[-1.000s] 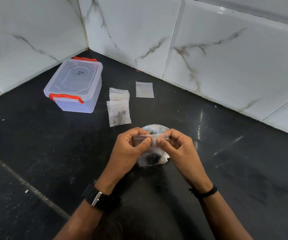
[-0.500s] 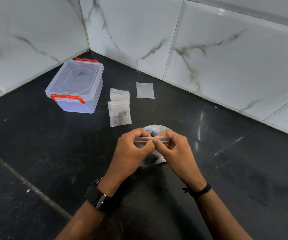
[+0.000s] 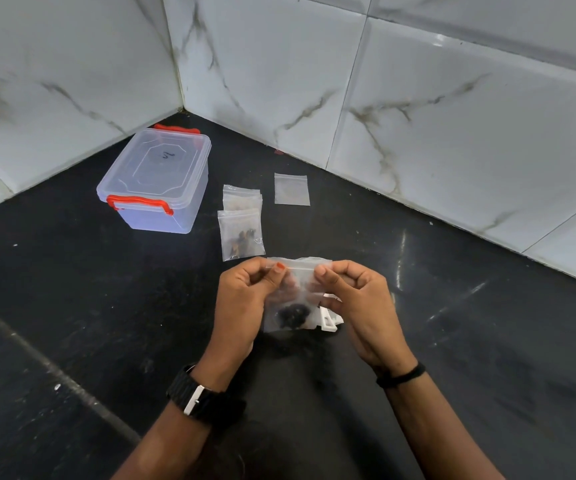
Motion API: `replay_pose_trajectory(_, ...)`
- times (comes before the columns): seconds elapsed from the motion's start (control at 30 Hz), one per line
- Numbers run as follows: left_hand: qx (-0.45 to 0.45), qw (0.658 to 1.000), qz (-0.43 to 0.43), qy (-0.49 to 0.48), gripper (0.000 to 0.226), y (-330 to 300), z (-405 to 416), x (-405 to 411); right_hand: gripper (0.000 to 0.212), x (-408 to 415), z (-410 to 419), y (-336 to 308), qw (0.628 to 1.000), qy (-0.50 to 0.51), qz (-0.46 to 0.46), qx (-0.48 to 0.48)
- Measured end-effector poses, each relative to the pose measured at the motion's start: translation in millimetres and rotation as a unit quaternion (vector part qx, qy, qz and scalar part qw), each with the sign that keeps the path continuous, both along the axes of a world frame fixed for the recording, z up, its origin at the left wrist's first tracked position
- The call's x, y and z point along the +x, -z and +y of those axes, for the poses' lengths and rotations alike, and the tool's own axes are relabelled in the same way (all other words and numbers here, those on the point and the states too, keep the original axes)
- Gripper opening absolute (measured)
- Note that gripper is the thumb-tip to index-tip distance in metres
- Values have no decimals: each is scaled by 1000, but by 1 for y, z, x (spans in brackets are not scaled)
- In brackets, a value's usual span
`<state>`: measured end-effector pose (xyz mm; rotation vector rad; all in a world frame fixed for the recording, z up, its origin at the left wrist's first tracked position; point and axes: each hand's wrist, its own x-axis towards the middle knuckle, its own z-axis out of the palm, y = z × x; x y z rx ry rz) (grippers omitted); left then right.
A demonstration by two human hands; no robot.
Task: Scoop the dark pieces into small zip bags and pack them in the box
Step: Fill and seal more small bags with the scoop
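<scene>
black counter [image 3: 72,306] met marbled wall tiles [image 3: 452,116]. left hand [image 3: 245,306] and right hand [image 3: 359,306] each pinched a top corner of one bag [image 3: 297,289], dark pieces [image 3: 291,315] at its bottom. beyond lay filled bags [image 3: 241,233], an empty bag [image 3: 291,189], then the lidded box [image 3: 156,178].

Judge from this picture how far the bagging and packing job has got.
Done: one filled bag lies beside the box, another bag just behind it. In hand: left hand and right hand pinch the top of a bag with dark pieces. Left: an empty bag to fill, and everything to pack, since the box lid is on.
</scene>
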<state>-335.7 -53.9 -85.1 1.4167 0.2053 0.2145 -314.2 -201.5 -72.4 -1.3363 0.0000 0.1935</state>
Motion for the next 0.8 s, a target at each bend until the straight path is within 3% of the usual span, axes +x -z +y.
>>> replay_pose_trajectory(0.27,-59,997,33,-31,23,-1,5,3,10,10,9,1,1000,0,-7,-28)
replay_pose_trajectory(0.47,-23,995,25,-95,17,2,26,15,11,26,36,-1,999,-45,-2,-30)
replay_pose_trajectory(0.63,-37,996,16,-83,17,-4,53,29,13,56,67,-7,997,-70,-5,-41)
replay_pose_trajectory(0.8,79,990,2,-120,18,8,81,55,12,98,92,-2,991,-79,23,-106)
